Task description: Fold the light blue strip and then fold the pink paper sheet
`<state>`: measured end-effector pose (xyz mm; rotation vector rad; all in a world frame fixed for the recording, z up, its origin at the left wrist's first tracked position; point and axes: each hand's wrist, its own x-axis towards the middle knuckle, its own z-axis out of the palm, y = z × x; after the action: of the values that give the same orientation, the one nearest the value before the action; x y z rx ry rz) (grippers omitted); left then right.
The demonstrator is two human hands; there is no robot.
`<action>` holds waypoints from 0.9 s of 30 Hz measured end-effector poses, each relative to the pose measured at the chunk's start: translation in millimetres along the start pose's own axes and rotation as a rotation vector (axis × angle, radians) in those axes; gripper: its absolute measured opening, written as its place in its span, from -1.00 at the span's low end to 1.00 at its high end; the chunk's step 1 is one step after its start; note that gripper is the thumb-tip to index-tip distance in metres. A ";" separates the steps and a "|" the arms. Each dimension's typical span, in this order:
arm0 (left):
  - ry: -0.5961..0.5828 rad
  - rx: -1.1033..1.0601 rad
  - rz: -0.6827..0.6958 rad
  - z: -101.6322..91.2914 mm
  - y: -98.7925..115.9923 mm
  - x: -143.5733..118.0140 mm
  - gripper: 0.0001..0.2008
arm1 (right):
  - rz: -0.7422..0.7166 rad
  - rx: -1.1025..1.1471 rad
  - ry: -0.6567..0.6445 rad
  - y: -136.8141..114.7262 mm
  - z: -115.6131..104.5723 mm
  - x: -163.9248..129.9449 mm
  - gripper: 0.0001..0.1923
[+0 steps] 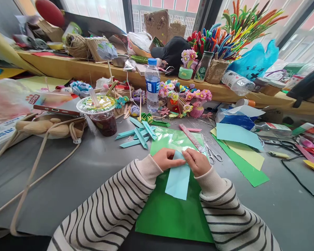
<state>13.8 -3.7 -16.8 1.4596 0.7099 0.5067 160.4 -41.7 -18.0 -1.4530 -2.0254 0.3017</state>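
Note:
A light blue paper strip lies lengthwise on a green sheet in front of me. My left hand and my right hand both pinch its far end, fingertips close together at the fold. Both arms wear striped sleeves. Several folded teal paper pieces lie just beyond the green sheet. A pink ruler and scissors rest to the right of my right hand.
An iced drink cup and a water bottle stand beyond. A bag with long straps sits left. Blue, yellow and green sheets lie right. Paper flowers and craft clutter fill the back ledge.

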 end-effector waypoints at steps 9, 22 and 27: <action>0.028 -0.224 -0.035 1.7 2.5 -1.2 -0.75 | 0.191 0.210 -0.004 -1.0 -7.6 -2.0 -0.64; 0.148 -0.125 0.078 -0.3 0.6 1.8 -0.73 | 0.241 0.471 -0.091 0.6 -10.3 -4.3 -0.80; 0.224 -0.094 0.082 0.0 1.0 2.7 -0.77 | 0.236 0.491 -0.142 1.2 -9.9 -5.2 -0.80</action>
<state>15.8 -1.7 -16.2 1.3603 0.7932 0.7662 168.3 -47.7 -12.7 -1.3754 -1.7156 0.9517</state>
